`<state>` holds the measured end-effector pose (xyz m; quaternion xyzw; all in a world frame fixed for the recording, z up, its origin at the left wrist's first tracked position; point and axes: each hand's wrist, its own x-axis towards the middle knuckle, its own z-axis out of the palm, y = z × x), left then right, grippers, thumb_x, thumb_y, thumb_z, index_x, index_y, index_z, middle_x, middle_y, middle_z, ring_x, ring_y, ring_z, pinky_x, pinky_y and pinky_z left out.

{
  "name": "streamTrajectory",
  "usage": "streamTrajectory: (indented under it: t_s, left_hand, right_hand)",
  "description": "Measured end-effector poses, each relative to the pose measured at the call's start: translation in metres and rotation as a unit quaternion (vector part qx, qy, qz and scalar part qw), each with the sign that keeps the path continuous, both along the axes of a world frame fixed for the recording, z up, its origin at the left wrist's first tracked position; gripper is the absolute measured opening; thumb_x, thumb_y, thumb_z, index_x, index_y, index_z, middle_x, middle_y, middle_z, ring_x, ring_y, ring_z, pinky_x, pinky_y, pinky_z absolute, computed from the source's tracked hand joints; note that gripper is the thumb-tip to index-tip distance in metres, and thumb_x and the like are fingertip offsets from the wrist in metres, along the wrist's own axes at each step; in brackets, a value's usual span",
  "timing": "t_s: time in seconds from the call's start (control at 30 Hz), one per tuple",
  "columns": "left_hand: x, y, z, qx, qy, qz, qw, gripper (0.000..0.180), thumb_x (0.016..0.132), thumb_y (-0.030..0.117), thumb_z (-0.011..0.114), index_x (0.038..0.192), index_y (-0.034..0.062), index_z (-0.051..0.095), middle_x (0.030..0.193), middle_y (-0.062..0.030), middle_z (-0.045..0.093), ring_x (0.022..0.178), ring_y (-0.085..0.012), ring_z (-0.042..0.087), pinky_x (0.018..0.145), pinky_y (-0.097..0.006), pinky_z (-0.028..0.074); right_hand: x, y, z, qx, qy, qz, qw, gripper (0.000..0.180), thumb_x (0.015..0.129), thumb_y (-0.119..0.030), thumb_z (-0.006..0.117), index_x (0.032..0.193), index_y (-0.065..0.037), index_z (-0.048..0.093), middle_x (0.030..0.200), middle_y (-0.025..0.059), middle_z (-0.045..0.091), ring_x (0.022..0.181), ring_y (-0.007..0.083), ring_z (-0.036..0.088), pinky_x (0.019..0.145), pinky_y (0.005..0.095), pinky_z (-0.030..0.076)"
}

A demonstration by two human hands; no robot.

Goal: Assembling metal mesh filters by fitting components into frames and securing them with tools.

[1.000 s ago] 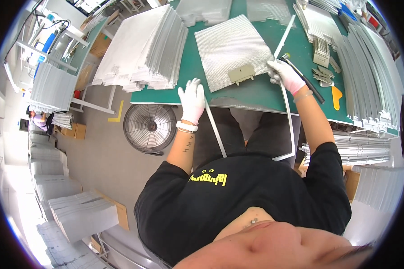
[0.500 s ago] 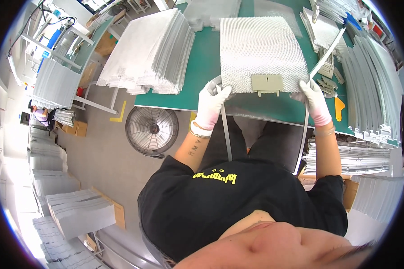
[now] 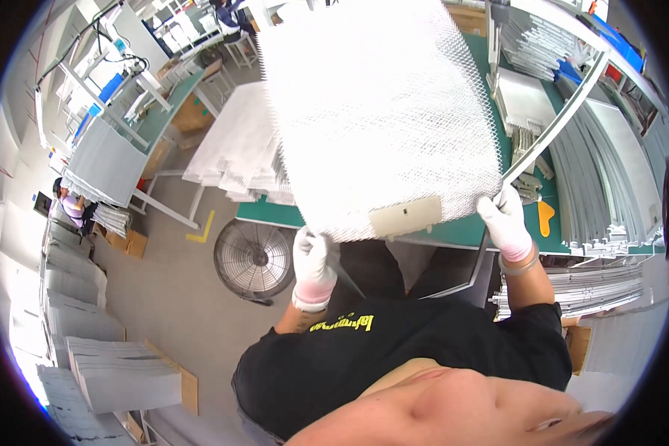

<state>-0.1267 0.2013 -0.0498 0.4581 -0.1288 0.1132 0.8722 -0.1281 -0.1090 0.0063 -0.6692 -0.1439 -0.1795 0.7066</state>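
Observation:
A large white mesh panel (image 3: 383, 111) with a beige tab (image 3: 406, 216) at its near edge is lifted and tilted up in front of me. My left hand (image 3: 312, 260), in a white glove, grips its lower left corner together with a thin metal strip (image 3: 347, 276). My right hand (image 3: 505, 219), also gloved, holds the lower right corner and a long metal frame strip (image 3: 557, 123) that runs up to the right. The green worktable (image 3: 453, 234) lies under the panel.
A stack of white mesh panels (image 3: 238, 149) sits on the table to the left. Bundles of metal strips (image 3: 617, 178) lie at the right. A round fan (image 3: 254, 260) stands on the floor below the table edge. Another person (image 3: 70, 208) sits far left.
The mesh panel has been raised from lying flat on the table to a tilted position close to my head. Both hands came up with it, still on its lower corners.

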Motion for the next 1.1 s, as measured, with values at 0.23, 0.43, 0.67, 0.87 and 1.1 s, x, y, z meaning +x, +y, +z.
streamTrajectory:
  t_s: [0.23,0.43,0.67,0.87,1.1]
  left_hand:
    - [0.046,0.012,0.062,0.083,-0.14,0.079,0.984,0.037,0.097,0.008,0.059,0.132,0.0018,0.047,0.111,-0.0023,0.062,0.084,-0.0049,0.052,0.075,-0.021,0.044]
    - [0.125,-0.025,0.092,0.018,-0.168,-0.092,0.981,0.057,0.094,-0.002,0.051,0.148,0.0003,0.033,0.113,-0.0036,0.062,0.095,-0.0063,0.057,0.086,-0.024,0.046]
    - [0.141,-0.047,0.082,0.203,-0.167,0.086,0.961,0.028,0.095,0.002,0.062,0.123,-0.0006,0.06,0.069,0.0097,0.049,0.056,0.0011,0.035,0.05,-0.018,0.029]
    - [0.143,-0.042,0.077,0.148,-0.162,0.065,0.974,0.011,0.091,0.001,0.067,0.103,0.0021,0.067,0.071,0.0101,0.049,0.06,0.0005,0.035,0.054,-0.018,0.03]
    - [0.143,-0.041,0.059,0.217,-0.118,0.054,0.968,0.009,0.091,0.001,0.067,0.1,-0.0006,0.064,0.08,0.0041,0.061,0.069,-0.0026,0.05,0.064,-0.02,0.044]
  right_hand:
    - [0.033,0.005,0.04,-0.104,-0.118,-0.101,0.982,0.031,0.089,-0.013,0.069,0.114,0.003,0.059,0.064,-0.0067,0.048,0.055,0.0015,0.038,0.049,0.0209,0.03]
    - [0.072,0.011,0.056,0.012,-0.163,-0.178,0.97,0.015,0.093,-0.009,0.066,0.103,0.0,0.061,0.067,-0.0081,0.051,0.059,0.0018,0.042,0.052,0.0214,0.034]
    - [0.078,-0.016,0.016,-0.016,-0.136,-0.239,0.961,0.016,0.093,-0.014,0.07,0.095,-0.001,0.061,0.06,-0.0091,0.043,0.055,0.0004,0.036,0.048,0.0216,0.029]
    - [0.064,0.001,0.034,0.004,-0.118,-0.212,0.97,0.017,0.093,-0.008,0.068,0.103,0.003,0.06,0.064,-0.008,0.05,0.056,0.0001,0.039,0.05,0.02,0.031]
    - [0.073,-0.011,0.0,0.049,-0.096,-0.097,0.989,0.035,0.097,-0.008,0.062,0.128,0.004,0.055,0.114,0.0036,0.067,0.097,0.0069,0.059,0.087,0.0241,0.047]
